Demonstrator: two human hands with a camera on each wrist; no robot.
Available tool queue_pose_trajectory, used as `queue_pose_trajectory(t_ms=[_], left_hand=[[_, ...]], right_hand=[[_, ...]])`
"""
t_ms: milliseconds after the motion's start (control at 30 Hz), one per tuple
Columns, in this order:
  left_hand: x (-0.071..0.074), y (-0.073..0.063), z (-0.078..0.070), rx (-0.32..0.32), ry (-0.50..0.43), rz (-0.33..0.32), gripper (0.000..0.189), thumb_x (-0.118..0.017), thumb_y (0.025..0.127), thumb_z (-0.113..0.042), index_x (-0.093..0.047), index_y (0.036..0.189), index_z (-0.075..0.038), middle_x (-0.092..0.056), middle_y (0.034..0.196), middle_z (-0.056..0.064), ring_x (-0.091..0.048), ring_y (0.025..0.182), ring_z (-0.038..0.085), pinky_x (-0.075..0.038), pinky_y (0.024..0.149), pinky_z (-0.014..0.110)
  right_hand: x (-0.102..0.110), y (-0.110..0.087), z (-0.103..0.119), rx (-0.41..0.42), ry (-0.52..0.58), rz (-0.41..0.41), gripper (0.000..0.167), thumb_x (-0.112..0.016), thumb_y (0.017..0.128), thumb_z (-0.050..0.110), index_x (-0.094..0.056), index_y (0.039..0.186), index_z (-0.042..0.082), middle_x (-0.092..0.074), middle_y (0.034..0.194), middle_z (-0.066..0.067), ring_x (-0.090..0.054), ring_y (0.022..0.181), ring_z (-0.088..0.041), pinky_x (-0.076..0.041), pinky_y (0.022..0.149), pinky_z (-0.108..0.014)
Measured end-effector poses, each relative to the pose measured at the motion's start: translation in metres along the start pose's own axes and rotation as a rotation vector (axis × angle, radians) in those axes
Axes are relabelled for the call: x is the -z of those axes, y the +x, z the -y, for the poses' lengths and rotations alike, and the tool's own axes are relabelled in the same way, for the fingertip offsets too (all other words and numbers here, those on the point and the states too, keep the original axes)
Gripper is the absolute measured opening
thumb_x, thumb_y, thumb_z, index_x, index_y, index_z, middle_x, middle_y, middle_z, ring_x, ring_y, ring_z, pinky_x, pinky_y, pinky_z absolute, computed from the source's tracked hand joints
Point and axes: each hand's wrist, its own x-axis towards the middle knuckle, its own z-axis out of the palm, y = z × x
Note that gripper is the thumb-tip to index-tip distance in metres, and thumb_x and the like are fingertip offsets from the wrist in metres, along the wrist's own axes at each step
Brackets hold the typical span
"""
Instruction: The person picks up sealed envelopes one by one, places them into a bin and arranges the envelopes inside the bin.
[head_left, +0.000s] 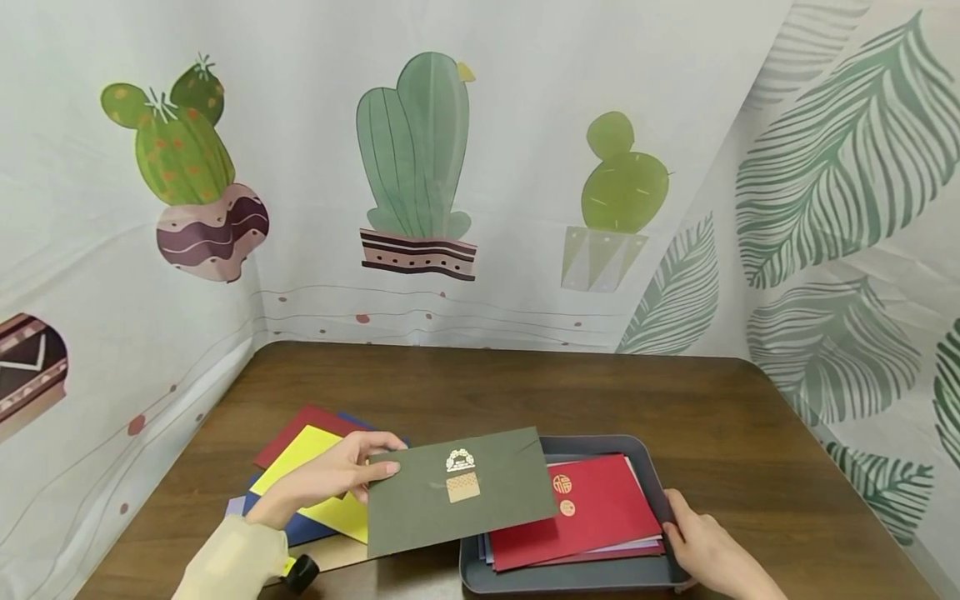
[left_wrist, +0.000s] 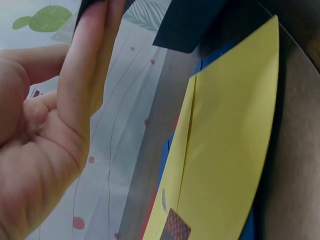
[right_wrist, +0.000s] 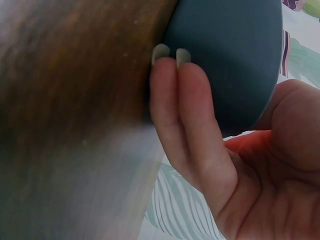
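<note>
My left hand (head_left: 341, 468) pinches the left end of a dark green envelope (head_left: 405, 512) between thumb and fingers. The envelope bears a white printed emblem and a gold patch; its right end overlaps a grey tray (head_left: 592, 579) in the head view. Inside the tray lies a red envelope (head_left: 607, 508) with gold round marks, on top of other envelopes. My right hand (head_left: 705, 542) grips the tray's right side, two fingertips (right_wrist: 192, 80) against its outer wall and the thumb at the rim. Below the left hand is a yellow envelope (left_wrist: 227, 120).
Left of the tray, the yellow envelope lies over a loose pile with a dark red envelope (head_left: 288, 433), a blue envelope (head_left: 300, 530) and a beige one (head_left: 341, 552). A patterned curtain (head_left: 517, 317) hangs behind and beside the wooden table (head_left: 465, 379).
</note>
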Motion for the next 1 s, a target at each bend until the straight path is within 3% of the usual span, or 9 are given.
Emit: queue_pose_trajectory(t_ms=[133,267,533,800,1000], left_hand=[[-0.003,0.004,0.000,-0.012,-0.042,0.023,0.032,-0.058,0.098,-0.019,-0.054,0.122,0.001,-0.072,0.101,0.008,-0.071,0.068,0.015,-0.058,0.056,0.031],[-0.005,0.006,0.002,-0.009,-0.069,0.038,0.032,-0.057,0.098,-0.018,-0.054,0.122,0.002,-0.073,0.101,0.009,-0.071,0.070,0.017,-0.058,0.057,0.036],[-0.008,0.008,0.005,-0.012,-0.077,0.038,0.032,-0.057,0.098,-0.019,-0.054,0.122,0.002,-0.073,0.102,0.010,-0.071,0.068,0.016,-0.058,0.055,0.031],[-0.012,0.012,0.002,-0.035,-0.025,0.023,0.035,-0.057,0.098,-0.017,-0.051,0.123,0.007,-0.069,0.105,0.020,-0.069,0.064,0.013,-0.057,0.054,0.030],[-0.015,0.015,0.003,-0.045,-0.038,0.034,0.033,-0.057,0.098,-0.017,-0.052,0.122,0.005,-0.071,0.103,0.011,-0.069,0.064,0.012,-0.058,0.055,0.031]], right_hand=[[0.000,0.001,-0.001,0.026,0.005,0.001,0.031,-0.056,0.091,0.002,-0.047,0.120,0.004,-0.068,0.087,-0.008,-0.061,0.071,-0.013,-0.047,0.059,-0.028],[0.000,0.001,-0.001,0.026,-0.001,0.002,0.030,-0.056,0.091,0.002,-0.047,0.119,0.005,-0.068,0.087,-0.007,-0.061,0.072,-0.013,-0.047,0.059,-0.028],[-0.001,-0.001,-0.002,0.027,0.000,-0.010,0.030,-0.056,0.091,0.002,-0.047,0.119,0.006,-0.067,0.085,-0.006,-0.060,0.070,-0.013,-0.046,0.059,-0.028],[0.000,-0.001,-0.002,0.041,0.012,0.000,0.030,-0.055,0.091,0.003,-0.047,0.120,0.006,-0.067,0.085,-0.005,-0.059,0.069,-0.011,-0.045,0.058,-0.027],[-0.001,-0.001,-0.002,0.037,0.009,-0.013,0.030,-0.055,0.091,0.002,-0.047,0.120,0.006,-0.067,0.084,-0.005,-0.059,0.069,-0.011,-0.045,0.058,-0.027]])
